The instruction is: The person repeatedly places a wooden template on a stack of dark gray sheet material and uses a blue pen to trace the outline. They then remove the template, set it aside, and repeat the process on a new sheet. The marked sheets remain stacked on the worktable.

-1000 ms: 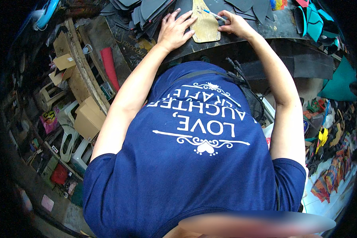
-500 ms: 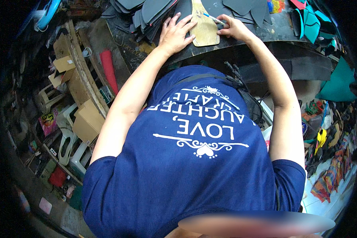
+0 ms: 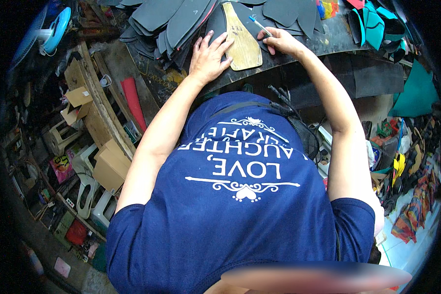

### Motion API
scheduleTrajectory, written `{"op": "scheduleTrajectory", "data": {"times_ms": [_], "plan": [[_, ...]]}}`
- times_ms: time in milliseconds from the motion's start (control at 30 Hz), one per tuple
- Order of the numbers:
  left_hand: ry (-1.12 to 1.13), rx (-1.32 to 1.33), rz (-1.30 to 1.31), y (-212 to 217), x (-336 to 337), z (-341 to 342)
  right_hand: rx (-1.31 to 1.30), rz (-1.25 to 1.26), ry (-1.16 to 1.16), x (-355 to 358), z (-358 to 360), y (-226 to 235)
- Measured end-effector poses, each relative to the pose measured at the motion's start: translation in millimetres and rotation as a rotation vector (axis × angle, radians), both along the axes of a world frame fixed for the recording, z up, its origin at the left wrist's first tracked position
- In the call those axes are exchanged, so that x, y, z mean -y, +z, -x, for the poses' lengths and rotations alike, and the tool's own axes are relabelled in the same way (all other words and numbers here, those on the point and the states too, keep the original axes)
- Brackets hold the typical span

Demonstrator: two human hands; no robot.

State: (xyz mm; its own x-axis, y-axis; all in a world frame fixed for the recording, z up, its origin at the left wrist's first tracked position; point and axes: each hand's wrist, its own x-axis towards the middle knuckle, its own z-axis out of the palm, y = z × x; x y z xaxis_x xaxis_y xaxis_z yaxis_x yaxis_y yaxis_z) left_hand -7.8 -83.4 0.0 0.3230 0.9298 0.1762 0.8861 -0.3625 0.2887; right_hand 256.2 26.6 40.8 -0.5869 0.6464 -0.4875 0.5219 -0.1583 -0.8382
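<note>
A: What do we see moved since a second ago?

B: Our right hand (image 3: 283,41) and its pen (image 3: 258,25). Before, the pen crossed the paddle-shaped board (image 3: 243,46) and our fingers met the board's right edge; now both are off it, just to the right. Our whole view has shifted too, so more of the table (image 3: 323,46) shows.

A: How do we hold the pen?

B: Pinched between thumb and fingers, its blue end pointing up and away from us. The other fingers are curled in.

A: And our left hand (image 3: 209,59)?

B: Spread, palm down, its fingertips along the board's left edge. How hard we press, we can't tell.

A: Where is the board?

B: Flat near our edge of the table, between our hands, with its wide end toward us.

A: What lies around it?

B: We have a fanned pile of dark grey pieces (image 3: 171,22) to the left, more grey cutouts (image 3: 289,12) beyond our right hand, and teal pieces (image 3: 372,27) farther right. Off the table to our left are a red roll (image 3: 134,103) and a cardboard box (image 3: 111,165).
</note>
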Motion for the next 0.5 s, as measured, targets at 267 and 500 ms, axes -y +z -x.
{"op": "scheduleTrajectory", "data": {"times_ms": [267, 500], "plan": [[-0.003, 0.005, -0.002, 1.0, 0.2, -0.3, -0.026, 0.035, -0.009, 0.0, 1.6, -12.7], [-0.019, -0.061, 0.172, 29.4, -5.4, -3.8, 0.168, -0.148, 0.015, 6.9, 7.5, -10.0]]}}
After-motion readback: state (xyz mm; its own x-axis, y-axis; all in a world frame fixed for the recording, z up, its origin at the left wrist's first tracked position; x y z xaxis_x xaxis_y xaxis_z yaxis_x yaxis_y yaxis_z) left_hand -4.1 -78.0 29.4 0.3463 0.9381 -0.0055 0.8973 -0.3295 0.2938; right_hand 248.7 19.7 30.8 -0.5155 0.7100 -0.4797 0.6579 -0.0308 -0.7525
